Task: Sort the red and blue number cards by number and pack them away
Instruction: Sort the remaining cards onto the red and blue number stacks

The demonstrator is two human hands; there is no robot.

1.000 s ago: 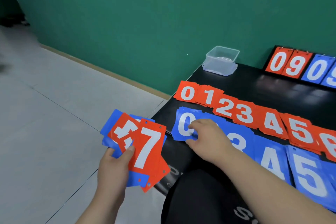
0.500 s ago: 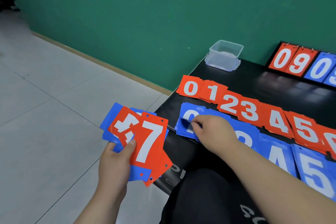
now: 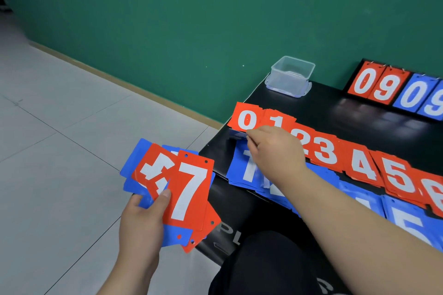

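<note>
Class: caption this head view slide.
Left hand holds red and blue number cards; right hand pinches blue card stack.

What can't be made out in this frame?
Head view:
Blue cards in the right hand's grip: edge-on, blurred, number unreadable.
Blue piles next to the blue 1 pile: under the right forearm.
Red row beyond the red 6 card: cut by the right edge.
Left hand's fan of cards behind the red 7 card: overlapped.

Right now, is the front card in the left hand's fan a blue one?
No: the left hand grips a fan of cards whose front card is the red 7.
</note>
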